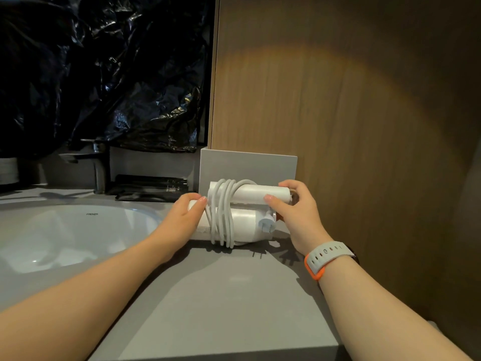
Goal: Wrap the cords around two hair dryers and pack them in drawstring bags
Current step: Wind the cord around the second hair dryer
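Note:
A white folded hair dryer [244,220] lies on the grey counter [221,295], its white cord [221,212] wound several times round barrel and handle. The plug [266,224] hangs at the right side of the coil. My left hand [182,220] grips the dryer's left end, thumb near the cord loops. My right hand [294,214] holds the right end of the upper part, thumb on its front. No drawstring bag shows in the head view, and no second dryer.
A white sink basin [65,230] with a dark tap [97,165] lies to the left. Black packets [151,188] sit behind it. A grey box [247,165] stands against the wooden wall [338,100]. Black plastic sheeting [104,74] hangs above.

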A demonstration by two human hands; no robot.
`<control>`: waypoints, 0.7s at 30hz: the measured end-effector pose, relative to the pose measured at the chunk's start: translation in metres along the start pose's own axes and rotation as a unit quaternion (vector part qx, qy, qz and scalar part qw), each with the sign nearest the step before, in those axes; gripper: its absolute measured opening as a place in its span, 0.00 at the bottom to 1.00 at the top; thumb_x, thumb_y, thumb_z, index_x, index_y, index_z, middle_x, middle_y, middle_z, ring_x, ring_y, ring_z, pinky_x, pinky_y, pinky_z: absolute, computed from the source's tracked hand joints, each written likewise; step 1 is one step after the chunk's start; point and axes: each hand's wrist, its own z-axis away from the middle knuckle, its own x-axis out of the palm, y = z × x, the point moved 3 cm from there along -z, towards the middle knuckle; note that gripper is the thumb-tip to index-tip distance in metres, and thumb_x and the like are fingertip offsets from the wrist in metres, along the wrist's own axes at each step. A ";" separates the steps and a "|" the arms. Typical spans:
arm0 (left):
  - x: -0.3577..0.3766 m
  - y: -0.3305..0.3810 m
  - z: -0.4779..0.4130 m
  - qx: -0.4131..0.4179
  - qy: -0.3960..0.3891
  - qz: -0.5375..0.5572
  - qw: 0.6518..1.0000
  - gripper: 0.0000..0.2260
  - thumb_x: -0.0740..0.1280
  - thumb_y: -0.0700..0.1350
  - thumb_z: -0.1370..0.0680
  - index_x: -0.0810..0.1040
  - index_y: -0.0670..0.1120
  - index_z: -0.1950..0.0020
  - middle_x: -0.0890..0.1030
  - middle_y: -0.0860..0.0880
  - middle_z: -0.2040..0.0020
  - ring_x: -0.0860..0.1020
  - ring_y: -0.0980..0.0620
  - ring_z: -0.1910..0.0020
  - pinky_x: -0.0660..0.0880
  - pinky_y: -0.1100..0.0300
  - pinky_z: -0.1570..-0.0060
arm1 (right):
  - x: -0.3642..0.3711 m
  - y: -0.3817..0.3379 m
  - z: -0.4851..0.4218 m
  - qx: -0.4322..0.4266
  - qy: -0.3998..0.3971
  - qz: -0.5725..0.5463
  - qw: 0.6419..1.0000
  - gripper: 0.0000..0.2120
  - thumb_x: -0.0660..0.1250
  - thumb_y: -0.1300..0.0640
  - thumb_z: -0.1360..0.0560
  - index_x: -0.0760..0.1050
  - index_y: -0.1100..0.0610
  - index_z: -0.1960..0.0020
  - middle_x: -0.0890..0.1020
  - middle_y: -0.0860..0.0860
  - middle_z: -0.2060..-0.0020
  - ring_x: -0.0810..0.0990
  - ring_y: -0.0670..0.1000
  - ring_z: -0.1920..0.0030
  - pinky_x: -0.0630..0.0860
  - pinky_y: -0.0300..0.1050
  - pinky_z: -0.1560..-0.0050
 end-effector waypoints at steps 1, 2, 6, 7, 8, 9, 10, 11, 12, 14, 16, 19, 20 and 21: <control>0.000 0.000 -0.001 0.007 -0.008 -0.004 1.000 0.15 0.52 0.51 0.18 0.67 0.49 0.34 0.69 0.52 0.39 0.67 0.53 0.41 0.63 0.59 0.43 | 0.000 -0.002 0.001 -0.021 -0.009 0.005 1.000 0.15 0.71 0.63 0.29 0.70 0.48 0.51 0.74 0.48 0.54 0.76 0.48 0.56 0.79 0.40 0.56; 0.001 0.001 -0.002 0.017 -0.012 -0.001 1.000 0.14 0.52 0.49 0.17 0.69 0.49 0.35 0.71 0.52 0.40 0.68 0.53 0.41 0.64 0.59 0.42 | 0.001 -0.004 0.001 -0.041 -0.019 0.011 0.999 0.15 0.71 0.64 0.29 0.71 0.48 0.51 0.74 0.47 0.54 0.76 0.47 0.56 0.79 0.37 0.57; -0.006 -0.006 -0.016 -0.046 0.018 0.064 0.997 0.10 0.55 0.46 0.19 0.73 0.50 0.42 0.76 0.51 0.47 0.74 0.49 0.45 0.71 0.53 0.42 | 0.009 -0.007 0.002 -0.095 -0.060 0.073 0.991 0.17 0.73 0.66 0.32 0.70 0.50 0.53 0.73 0.47 0.55 0.74 0.46 0.58 0.77 0.34 0.59; -0.010 -0.011 -0.020 -0.076 0.024 0.071 0.994 0.11 0.56 0.48 0.20 0.74 0.51 0.42 0.77 0.50 0.46 0.75 0.48 0.45 0.72 0.50 0.42 | 0.013 -0.007 0.003 -0.103 -0.067 0.095 0.988 0.18 0.73 0.66 0.32 0.69 0.50 0.54 0.72 0.48 0.55 0.74 0.47 0.59 0.77 0.36 0.60; -0.013 -0.015 -0.023 -0.100 0.026 0.070 0.992 0.12 0.57 0.50 0.22 0.75 0.51 0.42 0.78 0.49 0.44 0.75 0.47 0.45 0.73 0.49 0.42 | 0.016 -0.006 0.002 -0.108 -0.071 0.112 0.985 0.18 0.73 0.66 0.33 0.68 0.49 0.55 0.72 0.48 0.56 0.73 0.48 0.60 0.78 0.39 0.60; -0.015 -0.019 -0.024 -0.119 0.022 0.078 0.990 0.15 0.57 0.53 0.23 0.74 0.51 0.39 0.78 0.48 0.42 0.76 0.46 0.45 0.73 0.48 0.41 | 0.018 -0.005 0.001 -0.110 -0.072 0.120 0.984 0.18 0.73 0.66 0.33 0.68 0.49 0.56 0.71 0.49 0.57 0.73 0.49 0.60 0.78 0.41 0.60; -0.016 -0.021 -0.024 -0.127 0.015 0.098 0.987 0.20 0.57 0.58 0.24 0.73 0.52 0.36 0.77 0.47 0.39 0.75 0.45 0.42 0.72 0.47 0.39 | 0.020 -0.005 0.000 -0.109 -0.072 0.124 0.984 0.18 0.73 0.66 0.32 0.67 0.49 0.56 0.71 0.49 0.56 0.73 0.51 0.59 0.78 0.43 0.60; -0.015 -0.021 -0.021 -0.129 0.004 0.122 0.984 0.26 0.57 0.64 0.28 0.72 0.53 0.34 0.75 0.48 0.36 0.74 0.46 0.39 0.70 0.46 0.37 | 0.020 -0.005 -0.001 -0.106 -0.072 0.129 0.983 0.18 0.73 0.65 0.32 0.66 0.49 0.57 0.71 0.50 0.56 0.73 0.52 0.59 0.79 0.44 0.59; -0.014 -0.019 -0.019 -0.120 -0.009 0.138 0.983 0.32 0.58 0.69 0.32 0.71 0.54 0.33 0.74 0.50 0.35 0.73 0.46 0.37 0.69 0.46 0.35 | 0.020 -0.004 -0.002 -0.105 -0.073 0.139 0.982 0.18 0.73 0.65 0.32 0.66 0.49 0.57 0.71 0.50 0.56 0.73 0.52 0.58 0.78 0.44 0.59; -0.009 -0.013 -0.014 -0.082 -0.041 0.127 0.988 0.36 0.58 0.72 0.37 0.71 0.56 0.33 0.73 0.51 0.34 0.71 0.47 0.35 0.66 0.45 0.33 | 0.017 -0.003 -0.004 -0.116 -0.074 0.185 0.973 0.17 0.72 0.65 0.32 0.65 0.51 0.59 0.71 0.49 0.56 0.73 0.51 0.56 0.77 0.45 0.54; -0.005 -0.009 -0.012 -0.034 -0.042 0.079 0.995 0.26 0.59 0.68 0.29 0.72 0.56 0.37 0.71 0.50 0.33 0.71 0.48 0.36 0.67 0.46 0.34 | 0.014 -0.001 -0.005 -0.131 -0.072 0.242 0.959 0.16 0.73 0.67 0.34 0.66 0.54 0.61 0.71 0.49 0.56 0.72 0.49 0.54 0.76 0.49 0.49; -0.004 -0.011 -0.013 0.016 -0.027 -0.015 0.999 0.12 0.61 0.58 0.23 0.71 0.57 0.41 0.67 0.47 0.33 0.71 0.46 0.40 0.71 0.47 0.37 | 0.013 0.002 -0.004 -0.163 -0.079 0.304 0.935 0.17 0.72 0.67 0.35 0.64 0.55 0.64 0.70 0.44 0.58 0.71 0.52 0.53 0.75 0.48 0.50; -0.004 -0.012 -0.013 0.027 -0.030 -0.032 0.999 0.10 0.63 0.56 0.23 0.71 0.57 0.43 0.67 0.47 0.34 0.71 0.45 0.41 0.71 0.46 0.38 | 0.015 0.004 -0.004 -0.173 -0.085 0.326 0.926 0.18 0.72 0.67 0.35 0.63 0.53 0.66 0.69 0.42 0.59 0.70 0.53 0.52 0.73 0.44 0.51; -0.004 -0.012 -0.012 0.034 -0.034 -0.045 0.998 0.09 0.64 0.54 0.23 0.71 0.56 0.43 0.66 0.46 0.34 0.71 0.45 0.41 0.72 0.48 0.39 | 0.016 0.006 -0.004 -0.176 -0.092 0.349 0.916 0.19 0.71 0.66 0.34 0.61 0.52 0.67 0.68 0.40 0.59 0.69 0.52 0.50 0.71 0.39 0.53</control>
